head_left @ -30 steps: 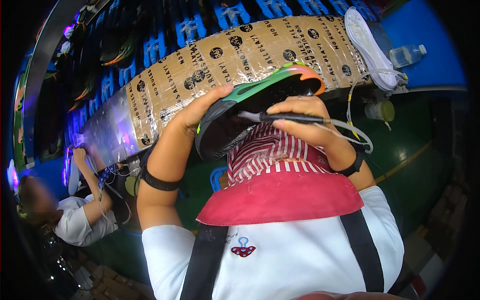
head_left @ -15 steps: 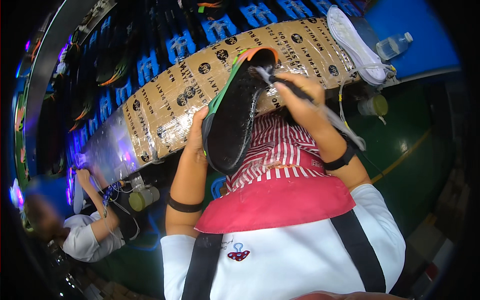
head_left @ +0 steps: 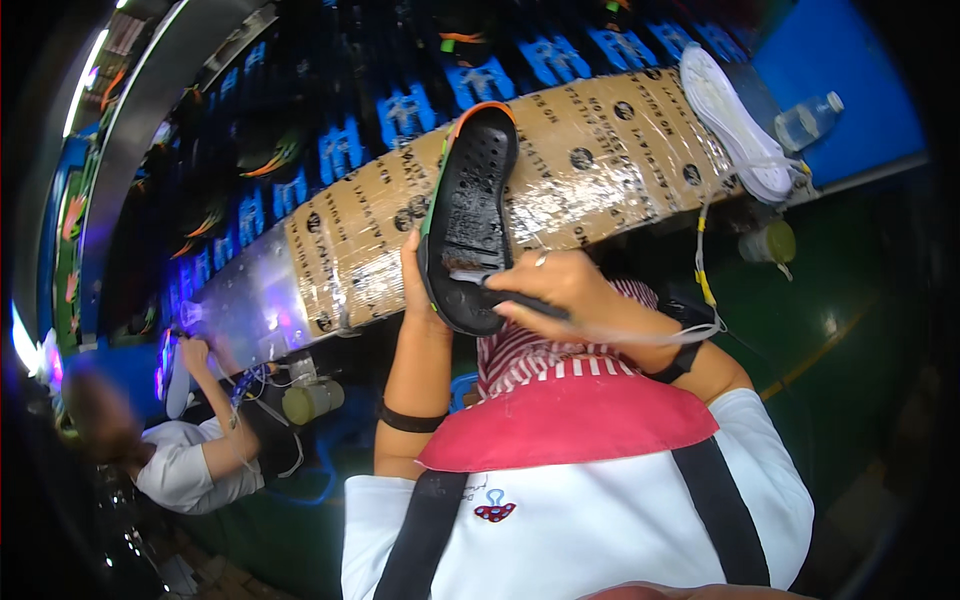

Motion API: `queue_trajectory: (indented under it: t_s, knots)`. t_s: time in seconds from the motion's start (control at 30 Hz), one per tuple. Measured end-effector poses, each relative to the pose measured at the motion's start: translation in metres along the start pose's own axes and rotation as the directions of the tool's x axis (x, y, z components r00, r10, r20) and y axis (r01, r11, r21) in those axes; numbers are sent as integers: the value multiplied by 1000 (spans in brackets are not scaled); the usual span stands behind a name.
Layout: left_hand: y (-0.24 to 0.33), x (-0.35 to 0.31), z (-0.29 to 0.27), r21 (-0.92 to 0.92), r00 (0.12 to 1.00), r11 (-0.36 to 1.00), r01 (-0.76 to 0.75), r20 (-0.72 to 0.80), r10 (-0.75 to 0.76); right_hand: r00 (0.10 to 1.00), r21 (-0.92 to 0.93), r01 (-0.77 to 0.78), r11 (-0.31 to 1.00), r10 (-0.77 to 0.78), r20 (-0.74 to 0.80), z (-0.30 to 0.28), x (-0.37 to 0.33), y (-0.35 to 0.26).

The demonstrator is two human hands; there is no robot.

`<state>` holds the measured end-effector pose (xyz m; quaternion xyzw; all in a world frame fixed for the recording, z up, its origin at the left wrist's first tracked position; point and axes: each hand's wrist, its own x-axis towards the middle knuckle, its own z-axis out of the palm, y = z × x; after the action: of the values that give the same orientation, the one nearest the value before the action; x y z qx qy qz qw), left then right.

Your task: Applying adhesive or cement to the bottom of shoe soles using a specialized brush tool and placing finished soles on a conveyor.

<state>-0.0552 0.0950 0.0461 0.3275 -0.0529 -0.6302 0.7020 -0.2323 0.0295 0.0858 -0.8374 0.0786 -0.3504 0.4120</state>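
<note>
Here, I have the left hand (head_left: 416, 286) gripping the black sole (head_left: 470, 205) over the near edge of the cardboard-covered bench (head_left: 600, 190). My right hand (head_left: 560, 280) is closed around a brush (head_left: 532, 303), bristles at the sole's near end.

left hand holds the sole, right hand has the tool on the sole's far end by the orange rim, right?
Not the far end: the head view shows the right hand with the tool on the near half of the sole, away from the orange rim. The left hand does hold it.
</note>
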Motion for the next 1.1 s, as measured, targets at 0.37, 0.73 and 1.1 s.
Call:
queue_trajectory:
  t_s: [0.37,0.73,1.1]
  knots:
    - [17,-40,-8,181,843,890,-417,-288,454,572,694,-197,693,656,-493,-45,11,102]
    - [71,-42,-15,595,516,419,-686,-9,856,543,803,-160,574,731,-414,-56,4,154]
    - [238,-63,96,294,-194,-227,-928,138,971,623,849,-143,510,712,-323,-64,-5,149]
